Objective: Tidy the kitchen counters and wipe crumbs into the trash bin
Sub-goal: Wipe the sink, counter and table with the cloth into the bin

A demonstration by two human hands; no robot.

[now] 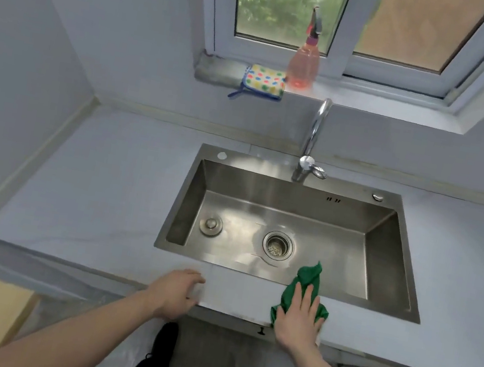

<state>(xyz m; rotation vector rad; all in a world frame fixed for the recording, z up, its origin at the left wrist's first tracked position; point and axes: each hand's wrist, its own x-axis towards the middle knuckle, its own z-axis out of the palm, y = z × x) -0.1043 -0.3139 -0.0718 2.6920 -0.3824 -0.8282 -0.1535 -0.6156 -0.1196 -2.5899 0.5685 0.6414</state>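
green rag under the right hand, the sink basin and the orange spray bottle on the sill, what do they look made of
Green rag: soft woven cloth, matte; it bunches and folds under the flat right hand.
Sink basin: likely stainless steel, brushed; grey metal with streaky window glare.
Orange spray bottle: probably translucent plastic; light glows through it, and the trigger head looks dark.

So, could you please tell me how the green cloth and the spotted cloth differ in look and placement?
The green cloth is plain and crumpled; the spotted cloth is pale with coloured spots and lies folded flat. The green cloth sits on the counter's front edge beside the sink, pressed under the right hand; the spotted cloth rests untouched on the window sill beside the spray bottle. Both are cleaning cloths.
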